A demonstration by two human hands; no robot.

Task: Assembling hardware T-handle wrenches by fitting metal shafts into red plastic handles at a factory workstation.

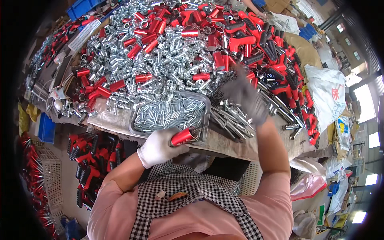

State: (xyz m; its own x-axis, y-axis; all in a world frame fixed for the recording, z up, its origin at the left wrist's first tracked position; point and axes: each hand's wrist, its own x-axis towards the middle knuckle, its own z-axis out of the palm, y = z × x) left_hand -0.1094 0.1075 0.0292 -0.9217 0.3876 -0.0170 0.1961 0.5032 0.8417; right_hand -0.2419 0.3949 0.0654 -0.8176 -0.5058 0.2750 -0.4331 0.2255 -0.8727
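Note:
My left hand (158,148), in a white glove, is closed around a short red metal tube (182,137) just in front of the table edge. The tube's open end points right. Beside it on the table sits a clear plastic tray (207,114), filled with small silvery pins (168,114). My right hand (247,98), in a grey glove, reaches over the table near a small heap of dark, fine parts (222,90) and some long metal rods (230,124). Motion smears its fingers, so whether it holds anything cannot be made out.
A big pile of silvery metal fittings (172,56) mixed with red tubes covers the table. Red and black pistol-shaped handles (276,72) are heaped at the right. White sacks (326,96) stand beyond them. Below left are more handles (86,160) and a plastic crate (52,180).

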